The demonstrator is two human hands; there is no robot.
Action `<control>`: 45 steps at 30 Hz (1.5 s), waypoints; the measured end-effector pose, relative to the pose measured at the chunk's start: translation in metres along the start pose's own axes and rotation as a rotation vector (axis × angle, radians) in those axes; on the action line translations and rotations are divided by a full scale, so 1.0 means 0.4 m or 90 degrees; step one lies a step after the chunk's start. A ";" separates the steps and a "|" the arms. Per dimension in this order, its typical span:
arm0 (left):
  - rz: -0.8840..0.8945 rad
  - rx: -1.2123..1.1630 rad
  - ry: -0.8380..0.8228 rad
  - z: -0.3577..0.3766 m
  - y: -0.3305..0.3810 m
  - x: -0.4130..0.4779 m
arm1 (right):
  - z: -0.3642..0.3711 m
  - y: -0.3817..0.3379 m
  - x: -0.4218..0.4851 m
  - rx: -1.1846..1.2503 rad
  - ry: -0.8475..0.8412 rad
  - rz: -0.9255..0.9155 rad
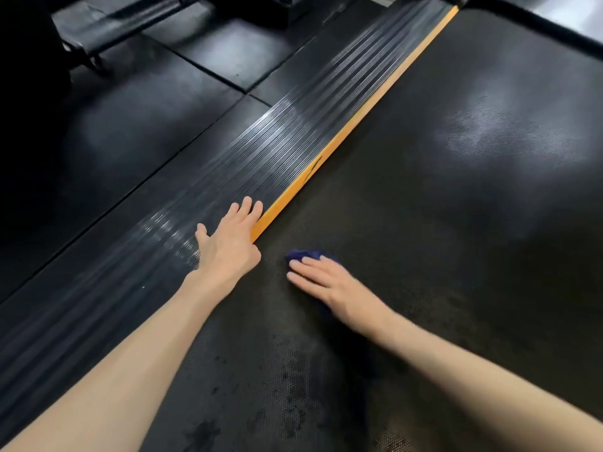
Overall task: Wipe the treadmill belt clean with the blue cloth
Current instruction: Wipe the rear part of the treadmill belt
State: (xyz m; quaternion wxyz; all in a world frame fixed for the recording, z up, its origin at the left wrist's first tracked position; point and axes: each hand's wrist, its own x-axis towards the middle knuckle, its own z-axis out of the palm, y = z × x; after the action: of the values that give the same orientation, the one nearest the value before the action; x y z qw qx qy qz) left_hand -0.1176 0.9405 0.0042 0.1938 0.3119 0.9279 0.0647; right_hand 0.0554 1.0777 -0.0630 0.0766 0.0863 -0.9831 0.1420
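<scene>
1. Treadmill belt (456, 223) fills the right of the view. The blue cloth (306, 255) lies on it near the orange strip (359, 125), bunched under the right hand (332, 288).
2. That hand lies flat with straight fingers, pressing the cloth down rather than clutching it. Spreading the cloth wider would likely cover more per stroke.
3. The left hand (228, 246) rests flat, fingers straight, on the ribbed side rail (277, 135), which makes a good brace.
4. Dark spots (293, 386) on the near belt probably want firm, overlapping passes.
</scene>
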 end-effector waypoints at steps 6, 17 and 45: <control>0.006 -0.010 -0.067 -0.019 -0.014 0.018 | -0.077 0.315 0.112 0.019 0.180 0.581; 0.011 -0.016 -0.052 -0.005 -0.018 0.016 | -0.036 0.185 0.101 -0.011 0.040 0.190; 0.007 -0.008 0.024 0.016 -0.051 -0.078 | 0.065 -0.289 0.029 0.057 -0.010 0.197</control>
State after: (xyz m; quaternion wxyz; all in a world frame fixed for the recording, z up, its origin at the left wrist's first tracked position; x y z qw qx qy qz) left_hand -0.1035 0.9053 0.0033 0.1780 0.3147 0.9292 0.0771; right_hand 0.0627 0.9592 -0.0550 0.0421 -0.0615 -0.9780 0.1948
